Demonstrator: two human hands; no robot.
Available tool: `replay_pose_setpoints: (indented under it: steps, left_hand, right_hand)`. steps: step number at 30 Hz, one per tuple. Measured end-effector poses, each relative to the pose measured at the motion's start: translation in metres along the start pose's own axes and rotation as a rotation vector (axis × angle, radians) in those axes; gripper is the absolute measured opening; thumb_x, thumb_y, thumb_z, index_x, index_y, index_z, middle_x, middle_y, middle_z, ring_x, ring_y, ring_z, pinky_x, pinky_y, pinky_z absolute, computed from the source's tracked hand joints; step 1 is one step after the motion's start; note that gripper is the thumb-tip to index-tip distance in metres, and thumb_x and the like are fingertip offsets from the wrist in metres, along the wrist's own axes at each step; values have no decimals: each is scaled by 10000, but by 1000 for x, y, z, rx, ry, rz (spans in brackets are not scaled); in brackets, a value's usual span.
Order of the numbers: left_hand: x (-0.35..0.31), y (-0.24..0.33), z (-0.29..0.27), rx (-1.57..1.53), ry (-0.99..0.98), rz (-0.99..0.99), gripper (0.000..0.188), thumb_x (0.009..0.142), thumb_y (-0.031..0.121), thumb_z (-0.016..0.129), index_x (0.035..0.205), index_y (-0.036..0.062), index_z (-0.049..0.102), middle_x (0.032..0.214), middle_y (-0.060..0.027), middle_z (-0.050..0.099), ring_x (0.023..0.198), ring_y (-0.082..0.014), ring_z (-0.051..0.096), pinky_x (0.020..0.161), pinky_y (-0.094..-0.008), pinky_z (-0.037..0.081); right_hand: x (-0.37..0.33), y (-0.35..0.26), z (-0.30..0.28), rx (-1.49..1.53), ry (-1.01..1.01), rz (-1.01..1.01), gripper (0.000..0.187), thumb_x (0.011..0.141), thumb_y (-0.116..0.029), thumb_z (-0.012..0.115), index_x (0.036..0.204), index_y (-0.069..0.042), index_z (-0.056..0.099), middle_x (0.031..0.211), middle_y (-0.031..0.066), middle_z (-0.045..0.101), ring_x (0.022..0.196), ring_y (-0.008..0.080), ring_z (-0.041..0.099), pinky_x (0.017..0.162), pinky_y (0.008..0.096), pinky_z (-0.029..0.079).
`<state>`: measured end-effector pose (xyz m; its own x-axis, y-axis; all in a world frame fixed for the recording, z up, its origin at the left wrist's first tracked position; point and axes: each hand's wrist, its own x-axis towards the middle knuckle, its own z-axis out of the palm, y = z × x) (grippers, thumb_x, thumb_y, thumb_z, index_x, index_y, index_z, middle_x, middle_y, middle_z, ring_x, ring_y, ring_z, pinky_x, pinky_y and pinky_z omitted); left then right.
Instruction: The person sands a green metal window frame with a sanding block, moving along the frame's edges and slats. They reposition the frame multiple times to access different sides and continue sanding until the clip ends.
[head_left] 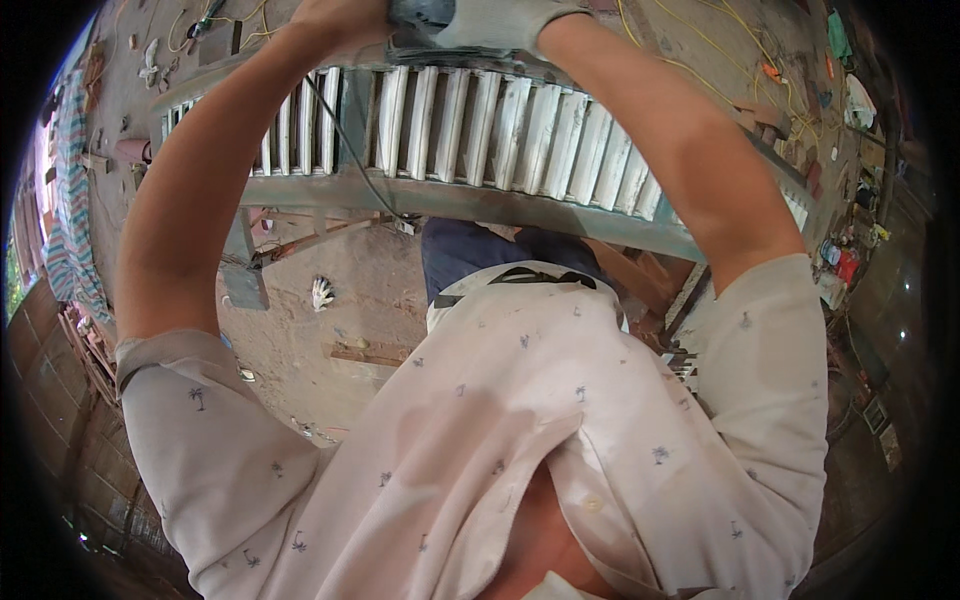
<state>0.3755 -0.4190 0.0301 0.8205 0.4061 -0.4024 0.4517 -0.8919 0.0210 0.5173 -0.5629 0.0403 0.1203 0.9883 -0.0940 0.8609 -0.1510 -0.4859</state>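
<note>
At the top edge, both my arms reach out over a slatted louvre panel (470, 130) with a grey-green frame and whitish slats. My left hand (345, 18), bare and partly cut off by the edge, closes against a dark grey hand tool (421, 14). On the tool's other side is my right hand (500, 22) in a pale glove, gripping it. Most of the tool and the fingertips lie beyond the picture, so its exact kind cannot be made out. A dark cord (350, 150) runs across the panel from under my left forearm and over its near rail.
The panel rests on supports (242, 262) above a dusty floor. A white glove (321, 293) and a wood strip (362, 357) lie below. Yellow cables (715, 35) trail at the far right. Striped cloth (75, 200) hangs at left; clutter (845, 265) stands at right.
</note>
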Motion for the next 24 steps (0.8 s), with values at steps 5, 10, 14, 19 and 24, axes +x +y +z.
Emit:
replay_pose_setpoints:
  steps: [5, 10, 14, 19, 24]
  left_hand:
    - [-22, -70, 32, 96, 56, -94, 443, 857, 354, 777, 1238, 128, 779, 1119, -197, 788, 1066, -427, 742, 955, -518, 587]
    - [-2, -44, 31, -15, 34, -17, 419, 873, 269, 734, 1249, 87, 766, 1123, -237, 775, 1087, -433, 735, 964, -528, 578]
    - [10, 24, 16, 24, -19, -50, 351, 847, 292, 712, 1109, 79, 808, 1086, -231, 785, 1048, -407, 761, 908, -513, 602]
    - [51, 137, 18, 17, 112, 195, 275, 841, 269, 686, 969, 80, 841, 1056, -221, 795, 1000, -383, 784, 862, -499, 617]
    - [76, 233, 27, -94, 180, 348, 224, 874, 184, 640, 914, 75, 832, 975, -208, 799, 882, -376, 790, 793, -512, 619]
  right_hand:
    - [47, -27, 36, 34, 11, -102, 495, 828, -360, 737, 1246, -99, 694, 1210, 229, 756, 1144, 396, 726, 964, 523, 566]
    - [24, -10, 10, -80, -43, -37, 577, 804, -348, 754, 1308, -78, 675, 1250, 231, 745, 1180, 396, 714, 996, 514, 563]
    - [-16, 46, -6, -105, -27, -126, 688, 783, -413, 798, 1370, -90, 644, 1291, 243, 720, 1204, 411, 695, 1026, 513, 549]
    - [-108, 127, -44, -248, -88, 40, 791, 764, -482, 824, 1425, -104, 612, 1331, 242, 704, 1225, 418, 685, 1049, 511, 539]
    - [-184, 191, -74, -322, -112, 145, 895, 745, -551, 850, 1479, -118, 579, 1371, 240, 687, 1246, 425, 674, 1072, 509, 530]
